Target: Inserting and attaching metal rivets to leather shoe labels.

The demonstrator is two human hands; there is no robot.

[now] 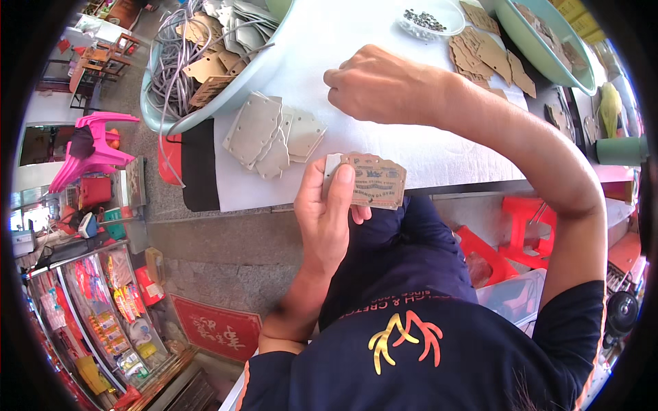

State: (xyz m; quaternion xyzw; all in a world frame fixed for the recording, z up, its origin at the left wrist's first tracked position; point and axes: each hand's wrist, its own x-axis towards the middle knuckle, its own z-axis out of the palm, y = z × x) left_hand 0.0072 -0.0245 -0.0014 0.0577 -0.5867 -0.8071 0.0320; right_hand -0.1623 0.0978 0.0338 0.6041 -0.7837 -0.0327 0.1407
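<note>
Near the table's front edge, my left hand (323,216) grips a thin brown printed plaque (378,181) with a wavy edge and small holes, thumb on top. A pale grey piece (332,164) shows at its left end, under the thumb. Farther out, above the white-covered table (425,154), my right hand (373,85) is closed with its knuckles up. Its fingertips are turned out of sight, so whatever they hold, if anything, is hidden. To the left of both hands lies a loose stack of pale grey plaques (264,133) with holes and wavy edges.
A light blue basin (154,103) with grey cords and plaques stands at the far left. A clear bowl of small dark pieces (428,20) is at the back, beside brown plaques (486,55). Another basin (582,68) sits far right. Red stools (524,222) stand below the table.
</note>
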